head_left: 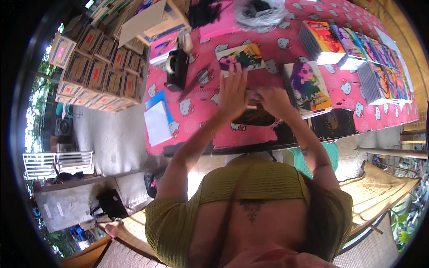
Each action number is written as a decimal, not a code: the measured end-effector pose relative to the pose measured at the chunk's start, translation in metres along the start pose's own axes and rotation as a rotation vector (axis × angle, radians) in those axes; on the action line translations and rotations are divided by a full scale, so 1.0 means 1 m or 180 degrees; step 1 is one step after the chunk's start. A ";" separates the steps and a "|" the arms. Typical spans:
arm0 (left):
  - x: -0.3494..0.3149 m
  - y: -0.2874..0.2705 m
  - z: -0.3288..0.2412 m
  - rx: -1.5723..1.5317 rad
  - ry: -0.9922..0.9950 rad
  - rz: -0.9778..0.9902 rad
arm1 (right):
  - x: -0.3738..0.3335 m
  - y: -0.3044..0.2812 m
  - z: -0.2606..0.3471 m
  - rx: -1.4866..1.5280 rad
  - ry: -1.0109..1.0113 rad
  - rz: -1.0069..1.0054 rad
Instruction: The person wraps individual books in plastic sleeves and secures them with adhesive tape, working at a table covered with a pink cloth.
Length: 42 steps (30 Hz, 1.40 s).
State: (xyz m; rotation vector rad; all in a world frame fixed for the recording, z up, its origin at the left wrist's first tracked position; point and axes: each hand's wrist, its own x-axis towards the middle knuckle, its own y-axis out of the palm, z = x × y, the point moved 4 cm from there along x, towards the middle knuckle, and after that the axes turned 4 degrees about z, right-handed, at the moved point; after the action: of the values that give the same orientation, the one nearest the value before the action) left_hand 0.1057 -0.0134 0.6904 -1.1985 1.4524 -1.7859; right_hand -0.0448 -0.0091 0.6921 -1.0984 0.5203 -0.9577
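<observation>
My left hand lies with fingers stretched out, its fingertips at the near edge of a colourful printed cover on the table. Close beside its wrist, my right hand is curled, and a small pale bit shows at its fingers. What it grips is too blurred to name. Under and in front of the hands is a dark patch; whether it is a thing or bare tabletop I cannot tell. To the right of my right hand stands a stack of illustrated notebooks.
A pink patterned tablecloth covers the table. At left are a black tape dispenser, white paper on a blue sheet and an open carton. More notebook stacks stand far right. Stacked cardboard boxes are beyond the left edge.
</observation>
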 end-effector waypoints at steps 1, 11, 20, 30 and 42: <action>-0.031 0.017 -0.017 -0.0294 0.0160 -0.0035 | 0.001 -0.003 -0.007 -0.0093 0.0044 -0.0109; -0.079 0.046 -0.036 -0.0596 0.0057 0.0067 | -0.032 -0.041 0.004 0.0080 -0.0384 -0.1650; -0.007 -0.002 0.010 -0.0558 0.0354 0.1023 | -0.034 0.067 -0.053 0.3765 0.0580 -0.1196; -0.023 0.018 -0.024 -0.0007 0.0073 -0.0320 | -0.028 0.056 -0.040 0.3260 0.0506 -0.1628; -0.021 0.021 -0.045 -0.0367 0.0007 0.0137 | -0.032 0.067 -0.055 0.3901 0.0280 -0.1051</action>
State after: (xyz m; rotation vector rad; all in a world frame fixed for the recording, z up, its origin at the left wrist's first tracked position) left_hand 0.0730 0.0199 0.6626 -1.2128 1.5893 -1.6953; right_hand -0.0781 -0.0006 0.6062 -0.0175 -0.2279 -1.3233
